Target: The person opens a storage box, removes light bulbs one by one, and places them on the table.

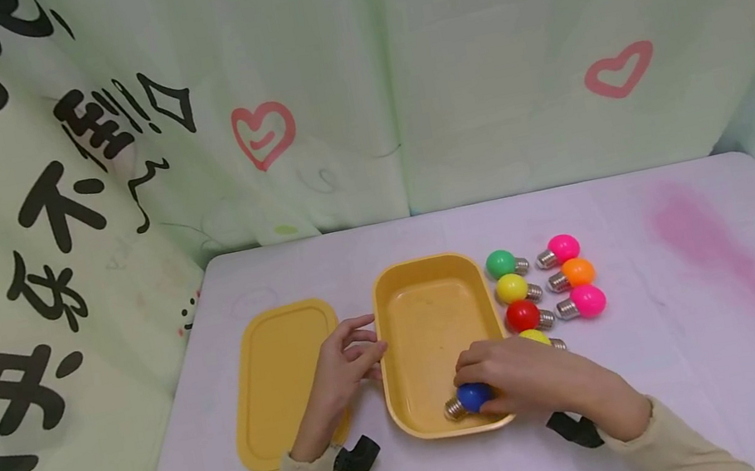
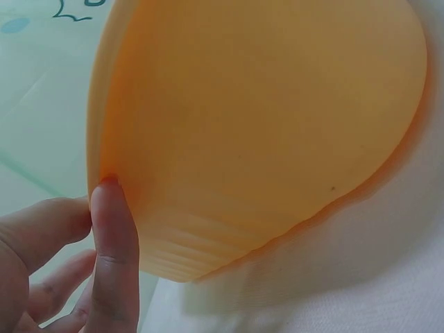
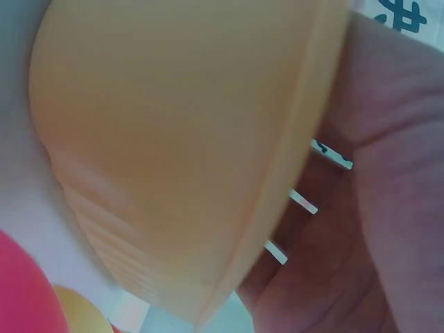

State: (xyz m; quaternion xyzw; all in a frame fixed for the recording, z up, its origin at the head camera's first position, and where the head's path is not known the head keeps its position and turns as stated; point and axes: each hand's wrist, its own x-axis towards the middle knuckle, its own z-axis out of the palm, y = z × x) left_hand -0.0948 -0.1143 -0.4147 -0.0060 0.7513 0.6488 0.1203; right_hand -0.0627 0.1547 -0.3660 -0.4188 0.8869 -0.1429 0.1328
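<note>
Inside a yellow plastic box (image 1: 430, 319), near its front right corner, lies a blue toy light bulb (image 1: 475, 397) with a silver screw base. My right hand (image 1: 524, 378) reaches over the box's right rim and grips the blue bulb by its round end. In the right wrist view the box wall hides the bulb, and the palm and fingers (image 3: 312, 229) show beyond the rim. At the box's left side, my left hand (image 1: 347, 363) pinches the rim, with one digit against the outer wall in the left wrist view.
A flat yellow lid (image 1: 281, 379) lies left of the box, partly under the left forearm. Right of the box lie several bulbs, among them a green one (image 1: 500, 263), a red one (image 1: 523, 315), an orange one (image 1: 578, 272) and a pink one (image 1: 590, 301).
</note>
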